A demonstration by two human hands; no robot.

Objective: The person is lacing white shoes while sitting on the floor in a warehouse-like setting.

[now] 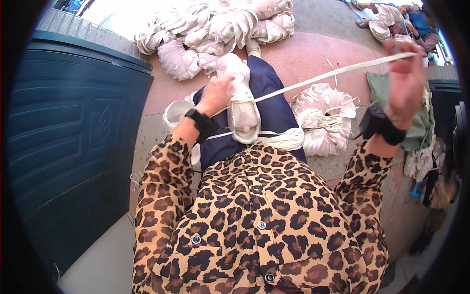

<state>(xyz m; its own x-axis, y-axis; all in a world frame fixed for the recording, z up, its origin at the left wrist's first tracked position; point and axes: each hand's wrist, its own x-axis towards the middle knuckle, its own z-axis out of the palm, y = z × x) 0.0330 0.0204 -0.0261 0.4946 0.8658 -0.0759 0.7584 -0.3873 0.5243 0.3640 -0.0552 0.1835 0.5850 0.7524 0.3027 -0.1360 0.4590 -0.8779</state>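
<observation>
Pink and speckled grey flooring (313, 54) runs beneath the person, with a dark blue embossed panel (78, 112) along the left. Resting lengthwise on the lap, between the thighs of the dark blue trousers (269, 81), is a pale pink and white shoe upper (240, 90), its rounded mesh end nearest the body. From its right side a flat white lace (382, 62) runs up and outward, drawn out straight to the right hand (407, 81), which is raised well apart from the upper with its fingers pinched around the far part of the strip. Closer in, the left hand (215, 95) lies against the upper's left side, fingers curled and grasping it — how firmly, I cannot tell. Dark bands circle both wrists, below leopard-print sleeves that belong to a buttoned shirt (264, 215). Across the right thigh lies a hank of white laces (286, 139); on the floor just beside it sits a tied bundle of pale uppers (323, 142). Another pale upper (175, 112) shows beside the left thigh. Farther out, a large heap of similar uppers (220, 24) spreads around the feet — while green cloth (423, 127) and other people (423, 24) appear toward the right rim.
</observation>
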